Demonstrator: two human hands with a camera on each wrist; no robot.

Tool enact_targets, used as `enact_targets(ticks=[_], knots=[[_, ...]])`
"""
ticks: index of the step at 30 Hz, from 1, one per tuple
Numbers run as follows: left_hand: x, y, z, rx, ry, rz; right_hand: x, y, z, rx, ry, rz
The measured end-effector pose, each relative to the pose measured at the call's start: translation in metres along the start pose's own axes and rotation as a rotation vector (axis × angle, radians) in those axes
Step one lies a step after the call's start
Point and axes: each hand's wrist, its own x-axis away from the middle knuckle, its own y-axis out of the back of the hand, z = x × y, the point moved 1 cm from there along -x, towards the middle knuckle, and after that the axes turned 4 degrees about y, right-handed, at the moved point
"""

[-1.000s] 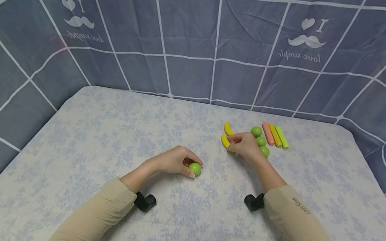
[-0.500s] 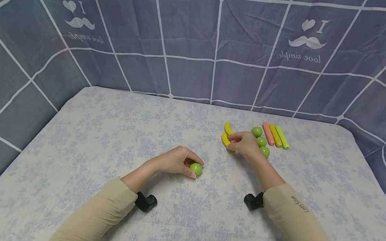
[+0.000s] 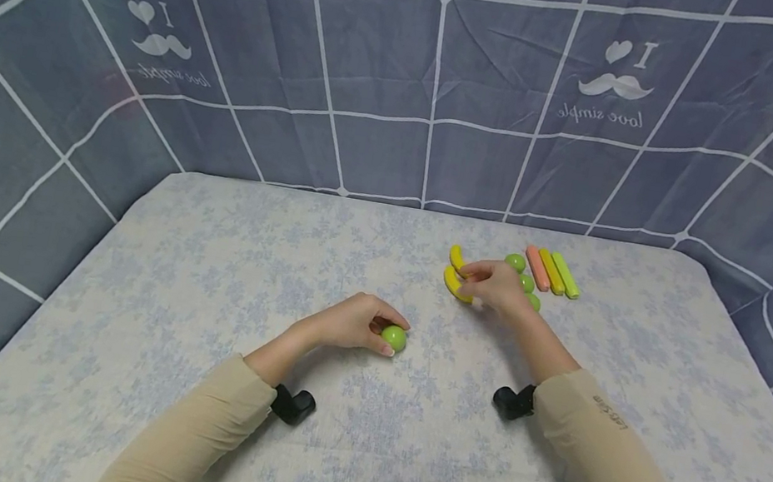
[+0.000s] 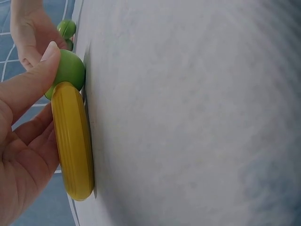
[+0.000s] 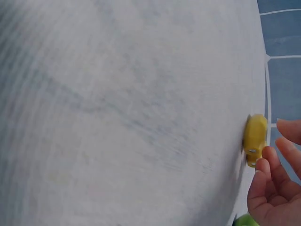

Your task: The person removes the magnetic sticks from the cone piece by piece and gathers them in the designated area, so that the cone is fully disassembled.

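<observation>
In the head view my left hand pinches a small green ball resting on the cloth-covered table. The left wrist view shows the thumb on that ball, and a ridged yellow elongated piece lying under the palm, hidden from the head view. My right hand hovers at two toy bananas, the nearer banana and the farther banana. Seen from the right wrist, its thumb and fingers stand apart, with a banana just beyond the fingertips.
Several green balls form a row beside the right hand, partly covered by it. To their right lie a pink stick, a yellow stick and a lime-green stick. A blue-grey curtain hangs behind the table.
My right hand has lifted slightly and shifted right, its fingers parting from the nearer banana, which stays on the table. The left hand stays on the green ball.
</observation>
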Motion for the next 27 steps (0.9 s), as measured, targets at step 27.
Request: enact_targets(ticks=[27], knots=[[0.023,0.03,0.014,-0.202,-0.02,-0.062,0.04,-0.033,0.022,-0.052,0.234,0.288]])
